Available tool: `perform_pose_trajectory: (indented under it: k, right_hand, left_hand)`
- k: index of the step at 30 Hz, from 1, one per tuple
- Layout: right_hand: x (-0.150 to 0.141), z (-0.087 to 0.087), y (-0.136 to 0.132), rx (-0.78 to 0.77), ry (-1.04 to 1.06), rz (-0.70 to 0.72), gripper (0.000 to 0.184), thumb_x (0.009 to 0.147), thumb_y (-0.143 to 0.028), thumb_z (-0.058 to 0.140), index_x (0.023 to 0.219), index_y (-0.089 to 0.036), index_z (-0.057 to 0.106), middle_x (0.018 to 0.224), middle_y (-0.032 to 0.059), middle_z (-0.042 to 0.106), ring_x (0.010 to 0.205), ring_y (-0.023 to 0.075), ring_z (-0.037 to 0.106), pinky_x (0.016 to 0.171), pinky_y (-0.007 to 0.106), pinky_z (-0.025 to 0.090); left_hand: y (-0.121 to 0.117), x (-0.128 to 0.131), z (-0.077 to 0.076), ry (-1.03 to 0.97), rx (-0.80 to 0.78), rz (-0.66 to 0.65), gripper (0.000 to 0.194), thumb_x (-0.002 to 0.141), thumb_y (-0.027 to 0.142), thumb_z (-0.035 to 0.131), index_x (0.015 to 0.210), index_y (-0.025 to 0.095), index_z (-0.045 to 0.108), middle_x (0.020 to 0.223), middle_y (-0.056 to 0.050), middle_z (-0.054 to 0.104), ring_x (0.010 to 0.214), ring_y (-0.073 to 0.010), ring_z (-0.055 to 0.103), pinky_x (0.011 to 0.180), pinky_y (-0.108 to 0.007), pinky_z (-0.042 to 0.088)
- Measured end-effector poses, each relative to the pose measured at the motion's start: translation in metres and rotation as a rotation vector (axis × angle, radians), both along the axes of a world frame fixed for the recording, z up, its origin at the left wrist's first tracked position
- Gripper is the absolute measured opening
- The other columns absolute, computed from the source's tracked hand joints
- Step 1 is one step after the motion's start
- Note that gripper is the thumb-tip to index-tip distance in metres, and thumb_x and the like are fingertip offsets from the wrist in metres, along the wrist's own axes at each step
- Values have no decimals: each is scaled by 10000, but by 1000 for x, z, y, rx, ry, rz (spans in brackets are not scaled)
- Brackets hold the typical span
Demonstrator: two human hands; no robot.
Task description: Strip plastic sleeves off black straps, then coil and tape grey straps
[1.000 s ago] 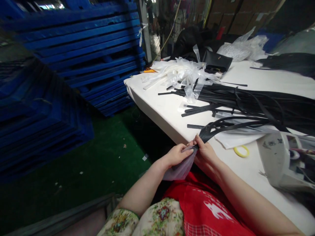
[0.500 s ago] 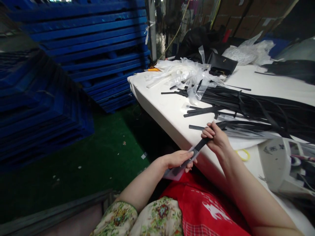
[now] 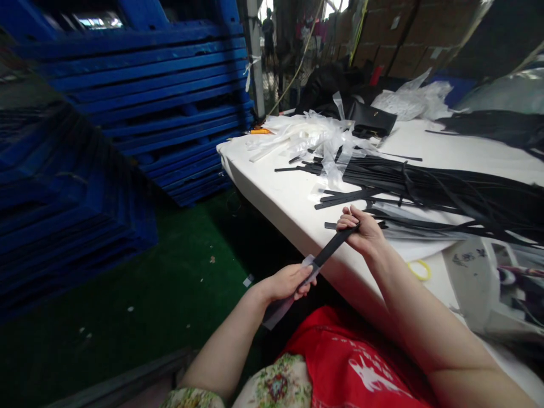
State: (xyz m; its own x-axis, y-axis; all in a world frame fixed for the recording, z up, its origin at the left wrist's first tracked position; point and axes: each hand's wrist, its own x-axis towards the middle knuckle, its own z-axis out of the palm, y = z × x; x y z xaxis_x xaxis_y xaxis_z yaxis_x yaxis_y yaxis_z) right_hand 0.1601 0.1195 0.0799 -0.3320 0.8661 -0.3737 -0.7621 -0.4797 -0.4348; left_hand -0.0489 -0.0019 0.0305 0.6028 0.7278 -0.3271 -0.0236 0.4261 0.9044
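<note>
A black strap (image 3: 334,247), perhaps several laid together, stretches between my two hands in front of the table edge. My left hand (image 3: 291,283) is closed around a clear plastic sleeve (image 3: 278,313) with the strap's lower part inside it. Higher up and to the right, my right hand (image 3: 360,229) grips the strap in a fist near the table's edge. Beyond the right hand lies a large bundle of black straps (image 3: 442,184). Loose clear plastic sleeves (image 3: 310,133) are heaped at the table's far left.
The white-covered table (image 3: 272,187) carries a yellow ring (image 3: 419,270), a pale container (image 3: 476,277) with odds and ends, a black bag (image 3: 374,118) and crumpled plastic (image 3: 414,99). Stacked blue pallets (image 3: 170,107) stand left, over a green floor (image 3: 191,249).
My hands were close together at the sleeve's mouth and are now apart. My left hand has moved down-left with the sleeve, and my right hand has shifted up along the strap.
</note>
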Motion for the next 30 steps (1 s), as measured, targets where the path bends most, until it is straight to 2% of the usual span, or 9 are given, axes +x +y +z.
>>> perform_pose_trajectory:
  k: [3,6,10,13,17,21,25,27,30]
  right_hand:
    - [-16,11,3,65,1,42,190,943,-228,533,769,-183,474,433,-127,257,345,42,223,397,162,291]
    - [-59,13,-16,111,-48,171,222,941,-299,541,765,-168,507,424,-128,264,356,40,204,407,170,277]
    - [-95,7,-26,147,-75,353,194,865,-309,638,797,-146,559,460,-91,382,421,72,384,462,202,358]
    - [-78,13,-12,76,-43,212,208,855,-266,658,762,-174,496,466,-93,384,437,74,415,495,205,401]
    - [-51,15,14,43,30,99,249,937,-297,567,756,-199,427,430,-134,242,353,41,247,415,150,302]
    - [-73,1,-3,54,14,115,217,929,-293,584,777,-187,470,431,-130,258,342,42,229,391,160,294]
    - [-93,-6,-36,90,-59,243,205,862,-301,674,807,-176,521,448,-115,324,378,53,325,437,188,388]
    - [-82,-3,-32,65,-37,246,168,882,-267,644,822,-172,520,470,-102,369,407,59,387,468,196,426]
    - [-46,5,0,-19,56,84,125,946,-213,531,835,-175,487,469,-108,375,389,41,397,470,171,428]
  left_hand:
    - [-2,-6,7,6,-22,26,596,855,701,442,901,122,574,578,32,500,445,-78,456,460,-215,343]
    - [4,-3,14,-20,-24,144,571,864,687,447,930,130,556,590,31,504,459,-84,477,460,-209,341]
    - [8,-12,16,-22,2,245,527,879,663,448,864,141,525,537,59,448,415,-51,385,432,-185,272]
    - [1,-32,12,55,-20,173,526,870,658,474,871,136,535,532,64,434,402,-43,348,410,-179,235]
    - [-12,-48,9,74,-71,93,565,839,686,494,891,127,551,562,42,481,426,-64,421,433,-195,313]
    - [-7,-32,11,-1,-42,124,593,841,708,460,890,125,558,578,26,506,456,-91,484,473,-222,367]
    - [3,-13,12,-116,-3,223,580,838,715,456,861,141,533,545,52,465,429,-78,440,490,-234,366]
    - [3,-12,9,-133,-4,202,571,832,712,473,842,144,528,526,68,433,417,-66,407,497,-234,358]
    - [-2,-17,3,-92,-44,89,575,824,714,486,844,141,537,527,68,428,417,-64,399,472,-228,327]
